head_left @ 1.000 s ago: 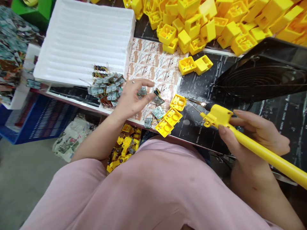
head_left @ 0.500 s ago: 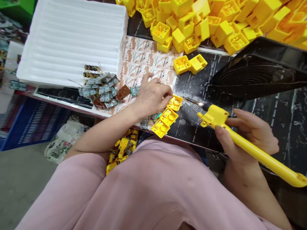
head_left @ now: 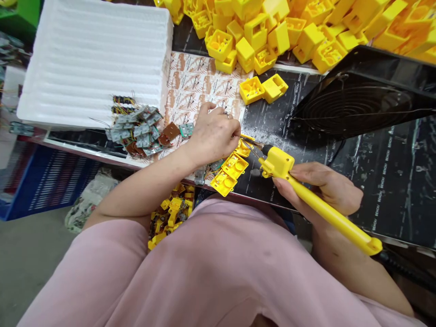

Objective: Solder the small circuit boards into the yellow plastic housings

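My right hand [head_left: 323,186] grips a yellow soldering iron [head_left: 279,163] with a thin metal tube beside its tip. The iron's tip is over the farthest of three small open yellow plastic covers, close to my left fingertips. My left hand [head_left: 216,134] has its thumb and forefinger pinched at that far cover [head_left: 244,148]; what they hold is hidden. Toward me, the middle cover [head_left: 235,165] and the near cover [head_left: 224,182] lie in a slanting row, with metal contacts inside. A circuit board with wires [head_left: 200,174] is just left of them, partly under my wrist.
Left of my hand lies a heap of circuit boards [head_left: 139,129] against a white foam slab [head_left: 98,63]. Yellow housings [head_left: 252,50] are piled along the back, with two apart in front [head_left: 252,90]. A black fan [head_left: 361,100] stands at right. Below is a blue crate [head_left: 51,177].
My right hand has moved left with the soldering iron, bringing its tip from beside the far cover to over it, near my left fingertips. My left hand keeps its pinch. The view shifted slightly.
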{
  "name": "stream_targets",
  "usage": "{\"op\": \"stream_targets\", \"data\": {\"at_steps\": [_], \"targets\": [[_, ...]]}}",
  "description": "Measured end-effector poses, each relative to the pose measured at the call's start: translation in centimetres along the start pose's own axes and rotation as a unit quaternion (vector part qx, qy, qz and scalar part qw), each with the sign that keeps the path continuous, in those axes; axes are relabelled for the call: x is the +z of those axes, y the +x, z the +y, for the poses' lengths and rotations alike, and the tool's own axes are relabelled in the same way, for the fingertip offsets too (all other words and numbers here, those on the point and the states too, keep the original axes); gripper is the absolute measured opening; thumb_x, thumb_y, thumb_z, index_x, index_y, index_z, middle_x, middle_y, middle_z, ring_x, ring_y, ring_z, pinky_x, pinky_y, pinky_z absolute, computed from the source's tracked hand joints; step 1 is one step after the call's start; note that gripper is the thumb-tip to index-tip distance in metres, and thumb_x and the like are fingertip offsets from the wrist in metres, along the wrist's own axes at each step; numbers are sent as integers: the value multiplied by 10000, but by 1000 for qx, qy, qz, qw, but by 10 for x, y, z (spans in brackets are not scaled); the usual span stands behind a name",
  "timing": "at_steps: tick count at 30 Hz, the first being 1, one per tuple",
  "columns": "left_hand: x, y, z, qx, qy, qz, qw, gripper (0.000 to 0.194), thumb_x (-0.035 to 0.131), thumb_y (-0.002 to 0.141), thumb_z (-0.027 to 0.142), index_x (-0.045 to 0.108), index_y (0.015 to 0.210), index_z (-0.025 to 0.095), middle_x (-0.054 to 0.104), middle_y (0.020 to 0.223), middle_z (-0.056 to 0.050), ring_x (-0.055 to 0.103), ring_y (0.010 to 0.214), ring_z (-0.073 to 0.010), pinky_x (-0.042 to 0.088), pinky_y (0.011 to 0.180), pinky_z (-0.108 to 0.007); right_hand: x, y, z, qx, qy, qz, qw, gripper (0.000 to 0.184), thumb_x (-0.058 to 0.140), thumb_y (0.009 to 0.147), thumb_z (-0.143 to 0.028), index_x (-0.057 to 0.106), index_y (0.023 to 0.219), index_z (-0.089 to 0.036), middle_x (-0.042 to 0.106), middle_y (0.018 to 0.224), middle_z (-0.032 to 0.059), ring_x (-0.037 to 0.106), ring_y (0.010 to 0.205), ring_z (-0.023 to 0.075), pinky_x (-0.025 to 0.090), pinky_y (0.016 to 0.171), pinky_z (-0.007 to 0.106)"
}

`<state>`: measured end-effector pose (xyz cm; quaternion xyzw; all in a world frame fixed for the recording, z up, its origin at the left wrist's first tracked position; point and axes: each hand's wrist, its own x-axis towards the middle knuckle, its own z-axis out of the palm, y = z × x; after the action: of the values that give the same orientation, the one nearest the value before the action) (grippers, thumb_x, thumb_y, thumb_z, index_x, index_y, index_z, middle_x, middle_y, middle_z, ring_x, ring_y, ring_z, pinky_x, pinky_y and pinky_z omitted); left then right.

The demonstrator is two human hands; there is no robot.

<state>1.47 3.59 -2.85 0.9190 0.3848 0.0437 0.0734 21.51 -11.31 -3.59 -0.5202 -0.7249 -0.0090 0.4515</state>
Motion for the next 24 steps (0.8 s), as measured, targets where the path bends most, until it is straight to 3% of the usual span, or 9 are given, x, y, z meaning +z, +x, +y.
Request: {"op": "stream_targets", "data": {"at_steps": [4,8,14,16,19,22,24], "targets": [[1,2,-1,19,12,9,1000,214,492,812,246,693,759,195,651,706,-41,587,881,-240,371,1024,-533,-3,9,-1,-65,-24,-32,997,326,844,742,-183,556,883,-241,694,704,-28,694,654,147,490,469,235],[2,2,-2,23,9,10,1000,215,490,810,250,688,747,194,641,690,-37,576,882,-238,373,1021,-528,-12,6,-4,-4,-21,-42,999,272,812,781,-194,575,904,-244,709,773,-18,695,655,152,536,512,250],[2,3,-4,24,4,1,1000,222,477,810,254,684,755,196,642,687,-37,570,891,-242,361,1018,-530,-18,-6,-4,75,-20,14,997,265,821,752,-174,585,816,-275,693,754,-31,684,672,164,550,534,292],[2,4,-3,22,10,-5,1000,218,483,805,252,689,759,197,650,692,-35,576,884,-240,368,1013,-525,-17,-7,-4,76,-3,6,997,250,808,766,-170,624,882,-295,700,760,-34,682,673,166,553,538,300],[-2,3,-1,16,19,-20,999,223,490,803,260,701,767,197,659,699,-35,592,881,-242,387,996,-515,-16,-11,-3,133,-10,0,991,365,801,786,-185,655,1091,-324,736,887,-10,707,754,196,599,653,349],[-14,5,0,5,8,-55,998,235,500,806,280,720,786,199,680,730,-39,618,892,-249,410,974,-499,-19,-15,-2,163,-12,1,986,565,802,801,-232,592,1310,-361,745,997,5,722,827,224,614,763,399],[-25,12,-3,-4,-20,-68,997,251,501,818,292,737,838,207,708,806,-42,638,904,-246,435,952,-467,-23,-17,-1,164,-16,-3,986,589,795,811,-247,575,1342,-379,748,1025,-1,722,824,217,609,759,382]]}}
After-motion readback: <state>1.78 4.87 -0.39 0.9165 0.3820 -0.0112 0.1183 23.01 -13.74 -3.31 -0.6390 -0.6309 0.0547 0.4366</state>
